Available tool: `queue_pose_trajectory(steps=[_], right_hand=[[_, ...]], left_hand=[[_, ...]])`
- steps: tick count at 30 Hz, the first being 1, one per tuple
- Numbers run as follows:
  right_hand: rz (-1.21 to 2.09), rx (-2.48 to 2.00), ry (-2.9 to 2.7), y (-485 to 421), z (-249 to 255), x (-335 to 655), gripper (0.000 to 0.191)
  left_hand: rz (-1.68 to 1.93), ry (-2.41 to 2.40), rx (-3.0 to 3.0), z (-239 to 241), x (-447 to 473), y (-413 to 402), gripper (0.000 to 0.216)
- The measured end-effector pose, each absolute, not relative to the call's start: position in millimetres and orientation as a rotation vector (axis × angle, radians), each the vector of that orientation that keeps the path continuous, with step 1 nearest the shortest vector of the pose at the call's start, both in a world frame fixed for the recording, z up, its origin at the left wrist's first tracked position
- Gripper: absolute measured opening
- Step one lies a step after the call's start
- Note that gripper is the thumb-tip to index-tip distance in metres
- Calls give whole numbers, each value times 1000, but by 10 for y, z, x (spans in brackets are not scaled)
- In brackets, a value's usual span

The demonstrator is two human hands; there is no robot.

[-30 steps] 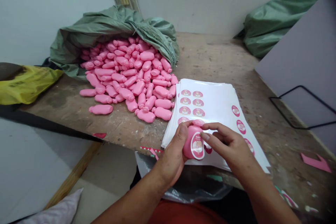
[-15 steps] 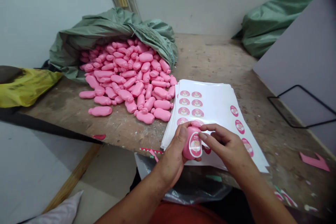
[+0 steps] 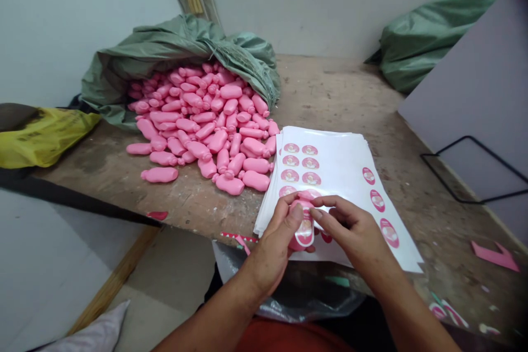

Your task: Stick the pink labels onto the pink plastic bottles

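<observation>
My left hand (image 3: 274,245) is wrapped around a small pink plastic bottle (image 3: 304,231) that carries a round pink-and-white sticker on its front. My right hand (image 3: 355,231) presses its fingertips against the bottle's sticker side, thumb and forefinger closed on it. Both hands hover over the near edge of a stack of white sticker sheets (image 3: 338,170), where several round stickers remain. A heap of identical pink bottles (image 3: 206,121) spills from a green sack (image 3: 173,47) at the back left of the wooden table (image 3: 330,93).
A yellow bag (image 3: 41,135) lies at the far left. A second green sack (image 3: 416,44) sits at the back right beside a grey board (image 3: 474,99) with a black wire frame (image 3: 470,170). Pink paper scraps (image 3: 495,256) litter the table's right side.
My left thumb has slid over the bottle's top and the bottle has turned slightly, so less of the sticker shows. My right fingers stay pressed on it.
</observation>
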State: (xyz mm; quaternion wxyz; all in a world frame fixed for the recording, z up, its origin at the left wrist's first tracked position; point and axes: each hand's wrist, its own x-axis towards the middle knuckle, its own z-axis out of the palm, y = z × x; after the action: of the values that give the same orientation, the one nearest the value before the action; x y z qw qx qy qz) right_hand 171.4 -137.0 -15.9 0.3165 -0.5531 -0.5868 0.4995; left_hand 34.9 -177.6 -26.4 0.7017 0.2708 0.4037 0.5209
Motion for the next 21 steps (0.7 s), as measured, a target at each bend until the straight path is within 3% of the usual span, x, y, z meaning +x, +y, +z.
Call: queue_pose_trajectory(steps=[5, 12, 21], right_hand=[[1098, -1532, -1698, -1376, -217, 1728, 30], [537, -1597, -1953, -1418, -219, 1788, 28], [1385, -1356, -1527, -1369, -258, 1780, 29]], left_hand=[[1136, 947, 697, -280, 345, -1772, 34], [1143, 822, 603, -286, 350, -1774, 40], [1045, 704, 544, -296, 319, -1846, 78]])
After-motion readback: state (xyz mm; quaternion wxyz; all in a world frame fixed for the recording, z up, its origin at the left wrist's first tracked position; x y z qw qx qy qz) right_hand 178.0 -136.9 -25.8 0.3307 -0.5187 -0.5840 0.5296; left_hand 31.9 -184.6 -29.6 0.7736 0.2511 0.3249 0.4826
